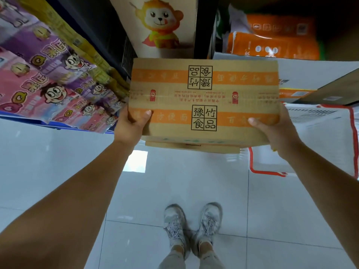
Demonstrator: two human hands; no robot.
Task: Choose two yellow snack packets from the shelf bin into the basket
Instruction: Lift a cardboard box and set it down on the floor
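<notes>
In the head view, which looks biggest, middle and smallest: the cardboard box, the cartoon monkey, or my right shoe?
1. cardboard box, largest, though held nearest the camera
2. cartoon monkey
3. right shoe, smallest

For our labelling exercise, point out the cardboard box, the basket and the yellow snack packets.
cardboard box (204, 98), head view, middle of its top face.
basket (320, 140), head view, its white side wall.
yellow snack packets (108, 74), head view, packet edges on the left shelf.

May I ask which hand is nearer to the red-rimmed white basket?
Right: the right hand, gripping the tan cardboard box, is next to the red-rimmed white basket; the left hand holds the box's opposite side.
</notes>
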